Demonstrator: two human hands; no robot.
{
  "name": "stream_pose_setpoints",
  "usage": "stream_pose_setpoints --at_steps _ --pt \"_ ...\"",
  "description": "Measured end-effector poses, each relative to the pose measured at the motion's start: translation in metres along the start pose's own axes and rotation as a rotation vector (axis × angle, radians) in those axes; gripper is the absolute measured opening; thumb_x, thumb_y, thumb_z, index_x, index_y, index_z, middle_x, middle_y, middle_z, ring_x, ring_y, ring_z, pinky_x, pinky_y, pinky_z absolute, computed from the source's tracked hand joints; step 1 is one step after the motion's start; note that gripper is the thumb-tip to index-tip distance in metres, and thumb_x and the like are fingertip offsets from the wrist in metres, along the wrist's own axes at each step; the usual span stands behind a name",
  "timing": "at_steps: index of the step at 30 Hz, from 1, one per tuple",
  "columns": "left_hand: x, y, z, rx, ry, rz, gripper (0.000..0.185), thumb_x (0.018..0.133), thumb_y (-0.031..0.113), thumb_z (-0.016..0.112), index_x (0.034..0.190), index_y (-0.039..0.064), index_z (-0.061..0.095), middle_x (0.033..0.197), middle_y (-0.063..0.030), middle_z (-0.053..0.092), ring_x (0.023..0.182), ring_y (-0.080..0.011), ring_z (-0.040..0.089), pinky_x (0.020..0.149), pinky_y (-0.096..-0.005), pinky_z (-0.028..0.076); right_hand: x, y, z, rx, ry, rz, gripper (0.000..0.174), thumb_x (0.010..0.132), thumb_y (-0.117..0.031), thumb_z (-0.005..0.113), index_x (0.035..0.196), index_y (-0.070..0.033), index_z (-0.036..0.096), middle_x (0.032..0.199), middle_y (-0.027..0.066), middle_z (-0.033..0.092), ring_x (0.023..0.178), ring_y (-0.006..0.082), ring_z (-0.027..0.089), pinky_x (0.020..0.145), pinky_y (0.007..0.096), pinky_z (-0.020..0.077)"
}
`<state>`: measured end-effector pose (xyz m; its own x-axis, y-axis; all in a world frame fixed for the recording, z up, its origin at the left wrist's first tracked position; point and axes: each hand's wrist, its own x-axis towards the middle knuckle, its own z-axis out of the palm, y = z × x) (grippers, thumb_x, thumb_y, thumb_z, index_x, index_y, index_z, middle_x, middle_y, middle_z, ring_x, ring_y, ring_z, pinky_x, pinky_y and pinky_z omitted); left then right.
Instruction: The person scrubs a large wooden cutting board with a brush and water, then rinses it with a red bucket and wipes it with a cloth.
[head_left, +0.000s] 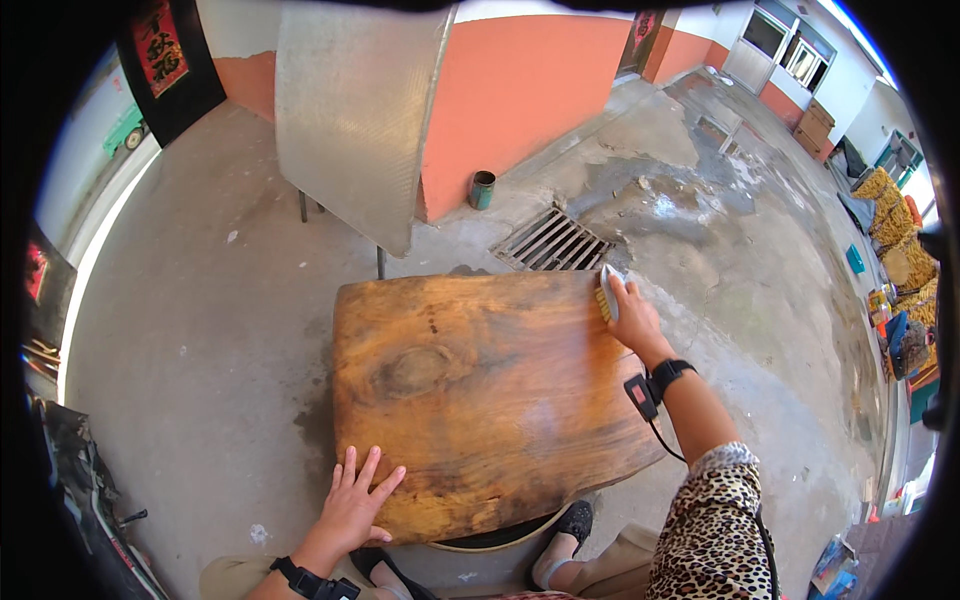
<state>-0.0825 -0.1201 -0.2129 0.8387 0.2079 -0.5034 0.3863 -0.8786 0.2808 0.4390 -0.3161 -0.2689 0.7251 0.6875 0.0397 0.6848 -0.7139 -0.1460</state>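
A thick wooden slab (480, 397) lies flat before me, its grain streaked with dark patches and a large knot on the left part. Its surface looks damp and shiny toward the right. My right hand (636, 313) grips a scrub brush (609, 294) with a pale grey back and yellowish bristles, at the slab's far right corner. The bristles face the wood; whether they press on it is hard to tell. At the near left corner, my left hand (358, 495) rests on the slab with fingers spread, holding nothing. Under the near edge shows the rim of a round dark container (502, 538).
Beyond the slab, a metal drain grate (556, 238) is set in the wet concrete floor (712, 300). A green can (482, 190) stands by the orange wall. A large leaning sheet panel (352, 120) rises at the back. Yellow corn cobs (904, 247) are heaped at far right.
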Motion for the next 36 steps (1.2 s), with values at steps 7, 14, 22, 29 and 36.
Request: stream_pose_setpoints --at_steps 7,14,22,29,36 --pt "0.001 0.000 -0.002 -0.047 -0.011 -0.013 0.113 0.059 0.032 0.094 0.156 0.030 0.036 0.168 -0.0165 0.013 0.152 -0.0501 0.008 0.120 -0.0596 0.021 -0.064 0.011 -0.010 0.013 -0.050 0.016 0.086 0.072 -0.007 0.072 0.150 -0.018 0.036 0.127 0.0196 0.054 0.101 0.0441 0.065 0.081 0.0504 0.0567" --pt "0.002 0.000 -0.002 -0.025 0.003 -0.021 0.114 0.058 0.033 0.094 0.156 0.031 0.037 0.167 -0.0154 0.013 0.152 -0.0491 0.008 0.121 -0.0588 0.021 0.063 0.010 0.014 -0.001 0.037 -0.034 0.069 0.078 -0.010 0.071 0.140 -0.018 0.043 0.120 0.0218 0.058 0.101 0.0451 0.065 0.081 0.0533 0.0538" --pt "0.001 0.002 -0.003 -0.036 -0.008 -0.029 0.115 0.056 0.033 0.095 0.156 0.031 0.037 0.167 -0.0155 0.014 0.152 -0.0487 0.008 0.121 -0.0581 0.020 -0.092 0.017 -0.023 0.036 -0.095 -0.061 0.084 0.072 -0.008 0.071 0.148 -0.020 0.038 0.127 0.0215 0.054 0.096 0.0449 0.066 0.080 0.0515 0.0558" --pt "0.003 0.002 -0.004 -0.015 -0.011 -0.014 0.115 0.054 0.034 0.095 0.155 0.026 0.040 0.167 -0.0196 0.012 0.151 -0.0515 0.008 0.119 -0.0607 0.023 0.030 0.006 0.003 0.002 -0.038 0.014 0.077 0.075 -0.015 0.070 0.147 -0.018 0.042 0.124 0.0190 0.058 0.105 0.0418 0.064 0.084 0.0488 0.0551" --pt "0.000 0.001 -0.001 -0.033 0.032 0.010 0.115 0.054 0.034 0.095 0.155 0.026 0.039 0.167 -0.0193 0.012 0.151 -0.0520 0.008 0.119 -0.0617 0.023 0.031 -0.005 0.002 -0.014 -0.016 0.041 0.078 0.073 -0.011 0.071 0.145 -0.018 0.044 0.122 0.0190 0.058 0.101 0.0432 0.065 0.083 0.0498 0.0550"
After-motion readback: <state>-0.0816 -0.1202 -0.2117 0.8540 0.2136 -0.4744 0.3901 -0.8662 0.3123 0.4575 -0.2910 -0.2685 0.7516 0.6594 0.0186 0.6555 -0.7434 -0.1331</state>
